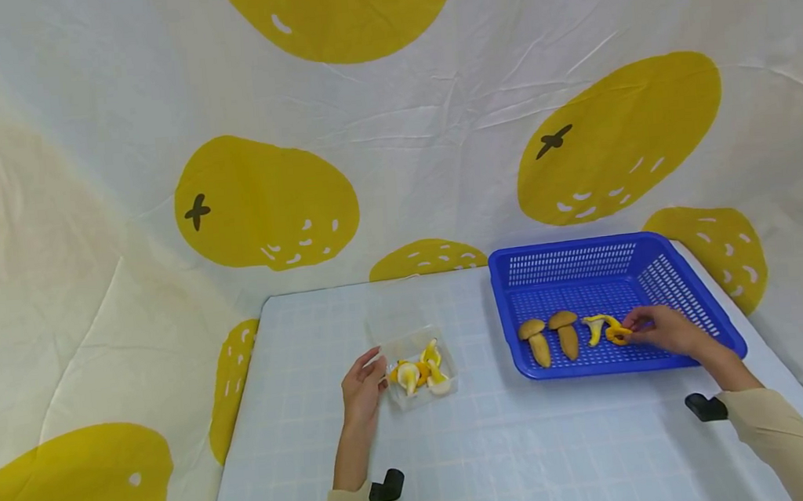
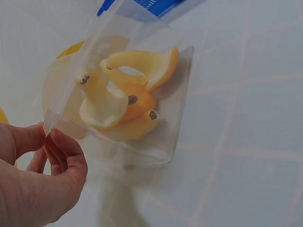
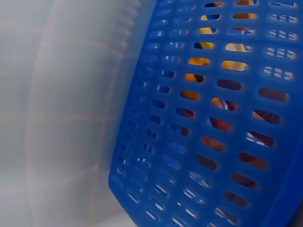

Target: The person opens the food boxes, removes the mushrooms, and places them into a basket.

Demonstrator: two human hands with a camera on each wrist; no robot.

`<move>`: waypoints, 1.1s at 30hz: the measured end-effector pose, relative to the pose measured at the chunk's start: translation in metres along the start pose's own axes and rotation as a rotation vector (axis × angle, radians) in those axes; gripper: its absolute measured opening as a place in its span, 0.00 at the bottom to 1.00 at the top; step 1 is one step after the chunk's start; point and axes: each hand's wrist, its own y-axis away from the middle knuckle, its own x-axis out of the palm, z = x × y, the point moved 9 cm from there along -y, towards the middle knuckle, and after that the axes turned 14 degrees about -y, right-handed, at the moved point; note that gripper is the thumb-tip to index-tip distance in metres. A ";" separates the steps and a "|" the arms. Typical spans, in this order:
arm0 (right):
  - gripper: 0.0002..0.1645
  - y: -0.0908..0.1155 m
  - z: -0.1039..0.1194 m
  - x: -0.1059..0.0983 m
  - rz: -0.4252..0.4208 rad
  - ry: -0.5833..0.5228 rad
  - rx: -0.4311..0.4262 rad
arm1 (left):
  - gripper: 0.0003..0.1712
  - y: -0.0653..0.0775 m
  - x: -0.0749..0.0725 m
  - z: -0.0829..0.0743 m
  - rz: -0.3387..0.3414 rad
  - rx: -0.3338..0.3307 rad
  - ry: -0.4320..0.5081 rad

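My left hand [image 1: 364,387] pinches the near-left rim of a clear plastic box [image 2: 175,142] between thumb and fingers. Inside the box lie several yellow and orange trumpet-shaped mushrooms [image 2: 106,106] with dark stem ends. Over on the right, my right hand [image 1: 666,330] reaches into a blue plastic basket [image 1: 564,252]. Its fingertips hold an orange-yellow mushroom [image 1: 618,335] low over the basket floor. Just left of that is a yellow mushroom [image 1: 596,328]. In the right wrist view, the basket wall [image 3: 156,142] hides most of the hand; orange shows through its slots.
Two brown thick-stemmed mushrooms [image 1: 538,343] lie side by side in the left part of the basket. A pale checked cloth covers the table [image 1: 495,447]. Behind it hangs a white curtain [image 1: 410,179] printed with yellow fruit.
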 end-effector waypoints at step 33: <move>0.14 -0.011 0.124 0.049 -0.064 -0.258 -0.260 | 0.23 0.000 0.000 0.002 -0.035 0.018 0.000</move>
